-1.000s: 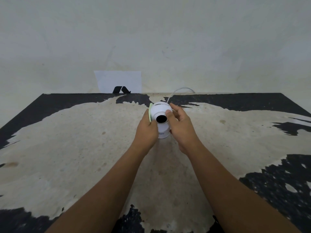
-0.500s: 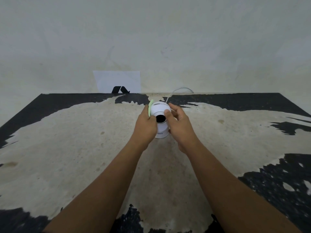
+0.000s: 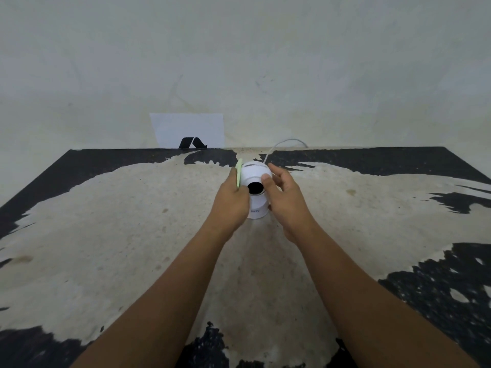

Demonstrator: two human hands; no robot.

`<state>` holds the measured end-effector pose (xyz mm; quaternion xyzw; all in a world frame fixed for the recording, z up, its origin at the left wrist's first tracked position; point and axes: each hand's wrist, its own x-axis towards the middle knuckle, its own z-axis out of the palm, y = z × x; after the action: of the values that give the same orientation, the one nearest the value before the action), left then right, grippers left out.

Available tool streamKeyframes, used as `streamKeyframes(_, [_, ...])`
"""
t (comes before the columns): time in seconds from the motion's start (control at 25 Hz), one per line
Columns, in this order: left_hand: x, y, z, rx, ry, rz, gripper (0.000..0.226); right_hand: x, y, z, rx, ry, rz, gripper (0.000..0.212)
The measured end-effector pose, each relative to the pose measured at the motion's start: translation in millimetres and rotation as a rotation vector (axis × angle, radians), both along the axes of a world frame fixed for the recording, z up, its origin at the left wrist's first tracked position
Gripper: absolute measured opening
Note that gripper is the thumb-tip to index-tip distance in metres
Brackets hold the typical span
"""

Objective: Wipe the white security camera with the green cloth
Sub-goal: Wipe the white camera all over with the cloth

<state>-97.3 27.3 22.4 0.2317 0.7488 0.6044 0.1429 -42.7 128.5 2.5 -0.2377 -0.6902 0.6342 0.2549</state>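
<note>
Just above the centre of the frame, a white security camera (image 3: pixel 256 191) stands upright on a worn table (image 3: pixel 132 221) whose black coating has flaked off to leave a broad pale patch. Its rounded head faces the viewer, with the dark lens circle near the middle and small grey lettering (too small to read) on the base below.

The left hand (image 3: pixel 232 199) comes in from the lower left and presses a green cloth (image 3: pixel 238 173) against the left side of the camera's head. Only a thin pale-green edge of the cloth shows, sticking up above the fingers, and the hand is closed around it.

The right hand (image 3: pixel 285 197) reaches in from the lower right and grasps the camera on its right side. The thumb lies on the front of the head just right of the lens, and the fingers curl around the far side.

A thin white cable (image 3: pixel 281 144) arcs up from behind the camera toward the wall (image 3: pixel 265 62) at the table's far edge. Left of it, in the upper middle of the frame, a white sheet of paper (image 3: pixel 187 128) with a black angular mark leans against the wall.
</note>
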Motion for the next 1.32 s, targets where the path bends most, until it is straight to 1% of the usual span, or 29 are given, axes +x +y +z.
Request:
streamKeyframes(0.12, [3, -4, -8, -0.185, -0.064, -0.042, 0.036, 1, -1, 1, 0.022, 0.001, -0.008, 0.037])
streamKeyframes(0.2, [4, -10, -4, -0.274, -0.096, -0.067, 0.026, 1, 0, 1, 0.031, -0.008, 0.002, 0.037])
streamKeyframes(0.28, [4, -22, 2, -0.334, -0.113, -0.127, 0.025, 2, 3, 2, 0.023, -0.028, 0.033, 0.036])
streamKeyframes(0.36, [3, -39, 5, -0.380, -0.133, -0.219, 0.029, 5, 6, 5, 0.037, -0.056, 0.076, 0.038])
streamKeyframes(0.44, [5, -54, 8, -0.359, -0.132, -0.291, 0.036, 11, 7, 17, 0.146, -0.094, 0.078, 0.041])
streamKeyframes(0.52, [5, -60, 20, -0.283, -0.071, -0.302, 0.038, 20, 6, 35, 0.271, -0.051, 0.038, 0.041])
streamKeyframes(0.56, [4, -58, 28, -0.226, -0.044, -0.293, 0.037, 26, 5, 46, 0.284, -0.017, 0.068, 0.039])
streamKeyframes(0.6, [4, -56, 37, -0.173, -0.010, -0.282, 0.034, 31, 5, 58, 0.274, 0.006, 0.147, 0.038])
streamKeyframes(0.68, [0, -49, 56, -0.098, 0.071, -0.257, 0.028, 40, 7, 80, 0.244, 0.002, 0.377, 0.030])
streamKeyframes(0.72, [-3, -44, 63, -0.069, 0.099, -0.247, 0.027, 40, 10, 85, 0.256, -0.025, 0.458, 0.028])
streamKeyframes(0.76, [-7, -39, 69, -0.047, 0.113, -0.242, 0.028, 39, 14, 89, 0.294, -0.060, 0.492, 0.027])
streamKeyframes(0.8, [-12, -35, 74, -0.030, 0.122, -0.237, 0.029, 36, 17, 90, 0.373, -0.098, 0.467, 0.024])
streamKeyframes(0.88, [-22, -30, 79, 0.021, 0.116, -0.216, 0.031, 27, 23, 90, 0.494, -0.119, 0.335, 0.017])
streamKeyframes(0.96, [-33, -30, 72, 0.086, 0.086, -0.169, 0.035, 18, 32, 93, 0.525, -0.088, 0.171, 0.016])
streamKeyframes(1.0, [-38, -32, 63, 0.082, 0.078, -0.138, 0.039, 14, 37, 97, 0.538, -0.062, 0.086, 0.015])
streamKeyframes(1.08, [-45, -33, 37, -0.038, 0.072, -0.082, 0.049, 3, 45, 102, 0.642, -0.048, -0.070, 0.011])
streamKeyframes(1.12, [-46, -32, 24, -0.109, 0.071, -0.075, 0.055, -3, 45, 103, 0.722, -0.061, -0.103, 0.009])
streamKeyframes(1.2, [-44, -26, 1, -0.179, 0.095, -0.109, 0.069, -15, 41, 97, 0.869, -0.118, -0.060, 0.009])
streamKeyframes(1.28, [-40, -17, -15, -0.203, 0.154, -0.141, 0.082, -20, 36, 82, 0.992, -0.197, 0.065, 0.014])
streamKeyframes(1.32, [-39, -14, -22, -0.250, 0.208, -0.140, 0.087, -18, 34, 74, 1.029, -0.226, 0.132, 0.016])
